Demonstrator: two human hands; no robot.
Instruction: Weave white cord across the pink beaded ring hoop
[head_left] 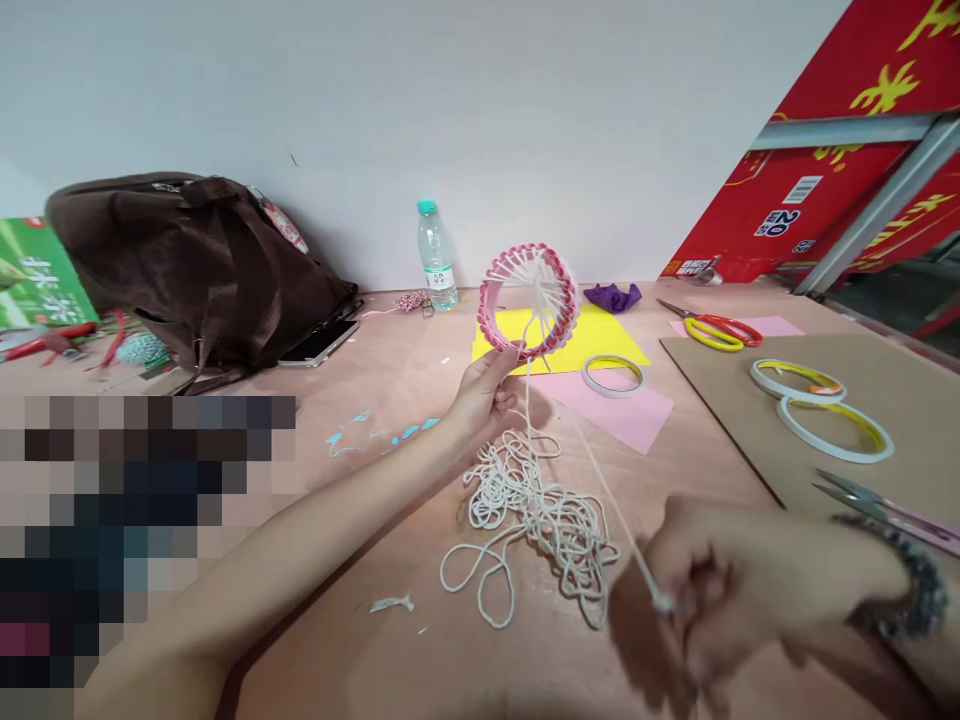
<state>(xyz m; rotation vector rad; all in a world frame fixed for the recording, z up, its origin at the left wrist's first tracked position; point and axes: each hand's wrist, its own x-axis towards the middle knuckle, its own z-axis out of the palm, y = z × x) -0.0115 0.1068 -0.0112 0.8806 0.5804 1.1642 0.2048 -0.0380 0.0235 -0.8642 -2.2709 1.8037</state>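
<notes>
My left hand (487, 392) pinches the lower rim of a pink ring (489, 310) with a scalloped edge, held upright above the table. White strands cross the ring like spokes and meet near its middle. From the ring a white cord (611, 495) runs taut down to the right, where my right hand (701, 590), somewhat blurred, is closed on it. Another length of cord drops from the ring to a loose, tangled heap of white cord (525, 510) on the table below.
Behind the ring lie yellow paper (611, 340), pink paper (637, 410) and a tape roll (613, 376). Scissors (716, 330), more tape rolls (836, 445) and a brown board (720, 390) are on the right. A water bottle (436, 260), phone (321, 343) and brown bag (187, 270) stand at the back left.
</notes>
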